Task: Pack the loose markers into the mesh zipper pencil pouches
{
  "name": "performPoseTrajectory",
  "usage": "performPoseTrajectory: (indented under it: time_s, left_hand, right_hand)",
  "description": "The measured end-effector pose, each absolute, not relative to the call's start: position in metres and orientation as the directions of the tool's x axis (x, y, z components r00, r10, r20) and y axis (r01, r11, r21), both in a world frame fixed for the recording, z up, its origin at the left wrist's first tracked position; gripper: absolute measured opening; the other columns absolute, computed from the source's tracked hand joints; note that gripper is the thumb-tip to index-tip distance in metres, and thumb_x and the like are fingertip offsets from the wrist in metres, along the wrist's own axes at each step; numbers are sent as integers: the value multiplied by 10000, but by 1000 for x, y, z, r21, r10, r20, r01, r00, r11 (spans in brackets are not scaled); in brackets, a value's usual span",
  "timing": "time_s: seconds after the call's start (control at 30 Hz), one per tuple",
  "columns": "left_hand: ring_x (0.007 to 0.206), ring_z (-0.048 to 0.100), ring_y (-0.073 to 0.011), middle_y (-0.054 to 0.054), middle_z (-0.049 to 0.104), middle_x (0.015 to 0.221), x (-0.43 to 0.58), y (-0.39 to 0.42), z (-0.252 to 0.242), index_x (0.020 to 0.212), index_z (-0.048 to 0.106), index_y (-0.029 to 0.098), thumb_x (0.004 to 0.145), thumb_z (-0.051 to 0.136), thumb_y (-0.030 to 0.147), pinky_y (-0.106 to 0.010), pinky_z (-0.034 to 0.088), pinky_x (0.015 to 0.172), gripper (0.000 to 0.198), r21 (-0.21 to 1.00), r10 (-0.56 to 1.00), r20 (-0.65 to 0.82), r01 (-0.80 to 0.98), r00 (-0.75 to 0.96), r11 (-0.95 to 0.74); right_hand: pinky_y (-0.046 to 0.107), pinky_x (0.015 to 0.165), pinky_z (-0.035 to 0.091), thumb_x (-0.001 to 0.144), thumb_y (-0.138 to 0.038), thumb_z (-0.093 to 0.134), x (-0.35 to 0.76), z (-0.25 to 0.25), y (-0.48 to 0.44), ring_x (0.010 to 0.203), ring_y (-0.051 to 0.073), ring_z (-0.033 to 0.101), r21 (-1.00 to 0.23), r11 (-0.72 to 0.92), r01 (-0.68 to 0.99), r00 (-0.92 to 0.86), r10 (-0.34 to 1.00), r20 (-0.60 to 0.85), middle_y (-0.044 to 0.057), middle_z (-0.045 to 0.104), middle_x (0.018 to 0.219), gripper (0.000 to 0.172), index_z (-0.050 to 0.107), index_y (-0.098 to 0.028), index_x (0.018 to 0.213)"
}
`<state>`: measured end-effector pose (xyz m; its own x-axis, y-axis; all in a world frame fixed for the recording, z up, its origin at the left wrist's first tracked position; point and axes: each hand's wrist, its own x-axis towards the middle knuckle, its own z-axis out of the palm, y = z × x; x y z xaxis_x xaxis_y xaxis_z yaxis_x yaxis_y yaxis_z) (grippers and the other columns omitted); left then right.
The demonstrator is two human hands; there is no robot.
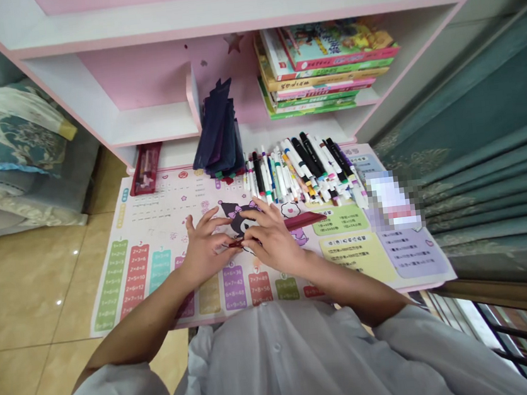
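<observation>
Desk mat (118,303) printed with multiplication tables lies under both hands. Left hand (205,245) and right hand (272,237) close together on a red marker (307,220), apparently pinched across its length. Heaped markers (298,171) sit just beyond; pink shelving (233,17) above, tile floor (27,294) left, teal curtain (485,134) right.

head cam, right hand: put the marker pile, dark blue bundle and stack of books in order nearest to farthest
1. Marker pile: just ahead of the right hand.
2. Dark blue bundle: farther ahead, to the left, upright.
3. Stack of books: farthest, ahead and to the right, raised higher.
</observation>
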<state>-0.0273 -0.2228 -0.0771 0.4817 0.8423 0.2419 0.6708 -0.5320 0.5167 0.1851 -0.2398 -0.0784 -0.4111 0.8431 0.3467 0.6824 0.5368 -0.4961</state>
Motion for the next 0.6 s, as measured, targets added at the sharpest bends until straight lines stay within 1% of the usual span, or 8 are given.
performPoseTrajectory:
  time_s: [0.13, 0.33, 0.6]
  left_hand:
    - [1384, 457, -332, -26, 705, 1149, -27, -222, -78, 706, 746, 271, 809, 773, 368, -616, 86, 1193, 144, 507, 841, 238, 677, 485, -534]
    - [1385, 446, -342, -32, 706, 1157, -28, -220, -78, 698, 745, 269, 798, 781, 365, -634, 93, 1173, 143, 523, 852, 220, 680, 475, -514]
    - [1393, 438, -332, -31, 706, 1173, -29, -219, -77, 689, 736, 264, 787, 785, 373, -609, 86, 1187, 155, 524, 855, 208, 684, 476, -508]
  right_hand:
    - [670, 1124, 301, 944, -241, 533, 186, -77, -240, 1465, 400, 328, -499, 529, 686, -411, 849, 333, 104, 627, 1361, 236, 668, -193, 757]
    - [673, 1142, 271, 933, -220, 533, 190, -76, -239, 1495, 379, 277, -521, 507, 686, -399, 862, 312, 96, 623, 1366, 237, 672, -203, 742]
    - [679, 1121, 302, 926, -220, 547, 192, -77, -237, 1476, 395, 314, -533, 505, 679, -392, 863, 318, 109, 634, 1350, 237, 670, -193, 725]
